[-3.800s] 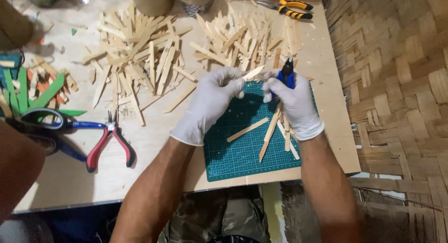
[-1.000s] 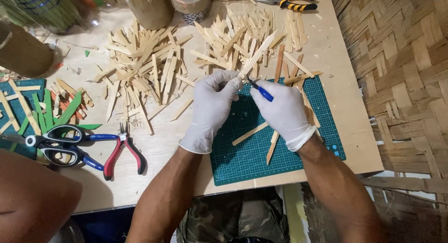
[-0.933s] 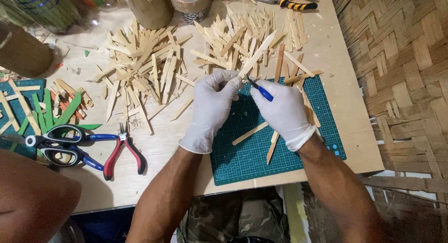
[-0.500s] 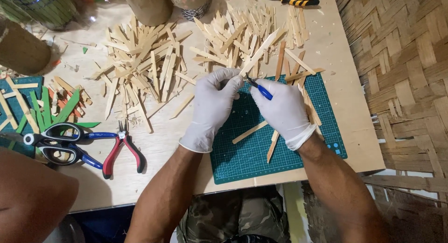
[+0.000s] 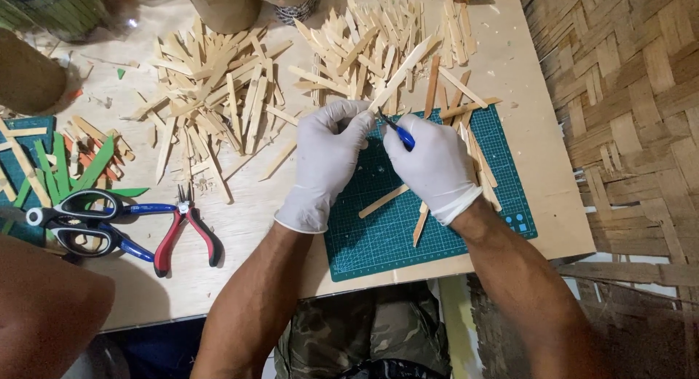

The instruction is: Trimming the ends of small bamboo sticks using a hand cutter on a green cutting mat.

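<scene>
Both hands wear white gloves and work over a green cutting mat (image 5: 378, 241). My left hand (image 5: 328, 157) pinches the lower end of a long pale wooden stick (image 5: 404, 69) that slants up to the right. My right hand (image 5: 433, 164) grips a small blue-handled cutter (image 5: 399, 133), its tip touching the stick close to my left fingers. Loose cut sticks (image 5: 384, 201) lie on the mat under and beside my right hand.
Two heaps of wooden sticks (image 5: 211, 88) cover the far side of the wooden board (image 5: 240, 226). Red-handled pliers (image 5: 182, 230) and black-and-blue scissors (image 5: 80, 219) lie at the left, next to green and orange sticks (image 5: 80, 160). Jars (image 5: 222, 4) stand at the back. A woven mat (image 5: 619, 95) lies to the right.
The hands have stayed close together at the mat's top edge over the last second. Compared with several seconds ago, a long stick is now held slanting upward and the cutter meets it.
</scene>
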